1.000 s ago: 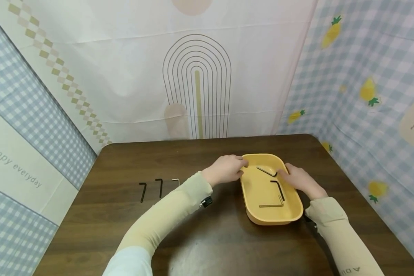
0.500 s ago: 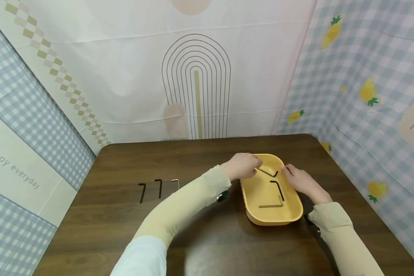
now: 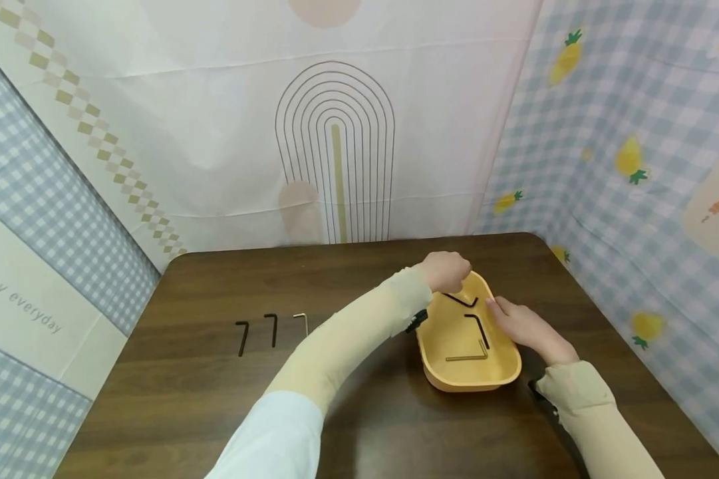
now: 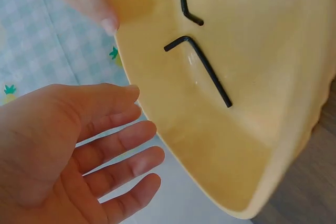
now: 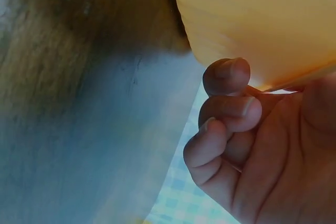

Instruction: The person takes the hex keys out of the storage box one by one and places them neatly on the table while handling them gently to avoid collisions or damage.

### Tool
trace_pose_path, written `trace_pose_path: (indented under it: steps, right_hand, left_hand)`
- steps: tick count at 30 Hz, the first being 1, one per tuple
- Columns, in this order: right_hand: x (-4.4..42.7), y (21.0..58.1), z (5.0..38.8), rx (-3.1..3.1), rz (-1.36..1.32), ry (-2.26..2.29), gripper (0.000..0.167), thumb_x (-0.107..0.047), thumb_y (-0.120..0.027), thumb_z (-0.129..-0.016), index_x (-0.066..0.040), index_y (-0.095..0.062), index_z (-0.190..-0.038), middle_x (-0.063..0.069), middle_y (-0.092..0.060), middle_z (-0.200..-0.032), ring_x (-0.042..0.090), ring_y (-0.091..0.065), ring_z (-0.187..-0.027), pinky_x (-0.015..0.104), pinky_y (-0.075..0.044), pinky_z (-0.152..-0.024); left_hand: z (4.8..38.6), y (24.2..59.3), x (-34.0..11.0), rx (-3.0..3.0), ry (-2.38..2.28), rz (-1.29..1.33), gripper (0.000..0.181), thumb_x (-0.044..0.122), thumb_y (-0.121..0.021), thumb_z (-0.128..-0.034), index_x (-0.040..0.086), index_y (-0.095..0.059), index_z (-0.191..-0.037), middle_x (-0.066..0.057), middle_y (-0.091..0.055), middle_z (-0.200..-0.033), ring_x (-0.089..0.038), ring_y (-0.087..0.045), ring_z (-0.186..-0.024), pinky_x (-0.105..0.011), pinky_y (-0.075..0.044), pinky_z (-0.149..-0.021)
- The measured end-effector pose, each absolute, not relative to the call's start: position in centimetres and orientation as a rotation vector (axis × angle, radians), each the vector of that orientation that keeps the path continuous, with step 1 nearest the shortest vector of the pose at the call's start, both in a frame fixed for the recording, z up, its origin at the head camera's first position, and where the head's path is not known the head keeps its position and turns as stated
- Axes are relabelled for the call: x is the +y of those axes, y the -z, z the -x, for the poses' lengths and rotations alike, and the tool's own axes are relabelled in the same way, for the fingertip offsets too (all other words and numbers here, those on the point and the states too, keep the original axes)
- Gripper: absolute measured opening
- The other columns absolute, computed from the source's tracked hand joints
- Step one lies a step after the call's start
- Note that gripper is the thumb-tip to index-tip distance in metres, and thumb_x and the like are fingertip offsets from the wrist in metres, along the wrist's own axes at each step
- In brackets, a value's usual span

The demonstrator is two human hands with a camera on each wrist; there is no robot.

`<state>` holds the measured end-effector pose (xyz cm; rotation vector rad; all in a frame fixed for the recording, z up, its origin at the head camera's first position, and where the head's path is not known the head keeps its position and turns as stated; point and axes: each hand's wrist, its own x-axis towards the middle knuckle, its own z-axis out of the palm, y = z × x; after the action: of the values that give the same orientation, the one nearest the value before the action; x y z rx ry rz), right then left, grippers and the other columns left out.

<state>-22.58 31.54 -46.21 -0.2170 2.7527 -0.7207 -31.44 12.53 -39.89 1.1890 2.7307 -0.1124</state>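
A right hand (image 3: 523,324) is pinching a yellow tray (image 3: 445,336) near the right edge of the tabletop (image 3: 185,399), a left hand (image 3: 447,271) hovering alongside, grip loose, cloth (image 3: 66,359) leftward reading “everyday.”

From above its near side, the head view faces forward and down across the desk (image 3: 365,432) to the far edge and the patterned cloth (image 3: 215,133) behind. The left wrist view looks closely into the yellow tray (image 3: 455,332), past the left hand (image 4: 58,145), at two black hex keys (image 4: 208,72) the head view shares. The right wrist view, very near, faces the tray's outer wall and the right hand (image 5: 278,161).
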Motion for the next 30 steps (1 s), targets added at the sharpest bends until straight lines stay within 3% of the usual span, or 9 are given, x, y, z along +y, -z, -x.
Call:
trace_pose_path:
  steps: [7,12,16,20,25,30]
  right_hand:
    - [31.6,46.2,21.9,2.734,0.244,0.719,0.077,-0.046,-0.021,-0.11,0.022,-0.025,-0.146,0.045,-0.041,-0.139,0.057,-0.047,-0.124,0.064,-0.041,-0.098]
    - [31.4,46.3,21.8,2.718,0.252,0.742,0.063,-0.039,-0.028,-0.111,0.016,-0.032,-0.142,0.035,-0.06,-0.118,0.043,-0.065,-0.101,0.054,-0.051,-0.083]
    - [31.1,46.4,21.9,2.695,0.245,0.738,0.062,-0.034,-0.03,-0.11,0.017,-0.027,-0.145,0.032,-0.063,-0.115,0.035,-0.067,-0.095,0.051,-0.052,-0.08]
    - [31.0,46.3,22.0,2.709,0.254,0.717,0.06,-0.029,-0.03,-0.11,0.02,-0.024,-0.145,0.034,-0.062,-0.114,0.036,-0.068,-0.094,0.051,-0.053,-0.079]
    - [31.0,46.2,22.1,2.727,0.282,0.737,0.049,-0.025,-0.034,-0.109,0.016,-0.035,-0.136,0.027,-0.065,-0.104,0.033,-0.068,-0.089,0.048,-0.054,-0.075]
    - [31.0,46.3,22.0,2.712,0.273,0.769,0.043,-0.024,-0.036,-0.108,0.013,-0.038,-0.129,0.017,-0.066,-0.093,0.024,-0.067,-0.078,0.041,-0.053,-0.067]
  left_hand:
    - [32.6,40.5,14.7,2.755,0.111,-1.045,0.017,0.019,-0.054,-0.1034,0.022,-0.067,-0.114,0.007,-0.066,-0.106,-0.007,-0.058,-0.083,-0.026,-0.048,-0.07]
    - [32.3,40.9,15.8,2.705,0.115,-0.971,0.021,0.024,-0.051,-0.1045,0.023,-0.064,-0.121,0.006,-0.065,-0.114,-0.008,-0.057,-0.085,-0.025,-0.043,-0.068]
    - [31.5,41.1,16.2,2.646,0.07,-0.904,0.022,0.025,-0.052,-0.1034,0.022,-0.062,-0.123,0.006,-0.064,-0.118,-0.01,-0.052,-0.079,-0.026,-0.039,-0.069]
    - [30.7,41.1,16.1,2.534,-0.029,-0.845,0.02,0.021,-0.05,-0.1036,0.019,-0.063,-0.119,0.004,-0.062,-0.109,-0.011,-0.047,-0.075,-0.024,-0.036,-0.068]
    - [30.1,41.4,15.7,2.466,-0.182,-0.728,0.02,0.022,-0.051,-0.1042,0.017,-0.069,-0.108,0.004,-0.05,-0.084,-0.01,-0.043,-0.068,-0.022,-0.035,-0.06]
    - [29.8,42.4,15.7,2.488,-0.26,-0.743,0.019,0.017,-0.052,-0.1038,0.016,-0.07,-0.107,0.002,-0.048,-0.081,-0.011,-0.043,-0.067,-0.023,-0.036,-0.058]
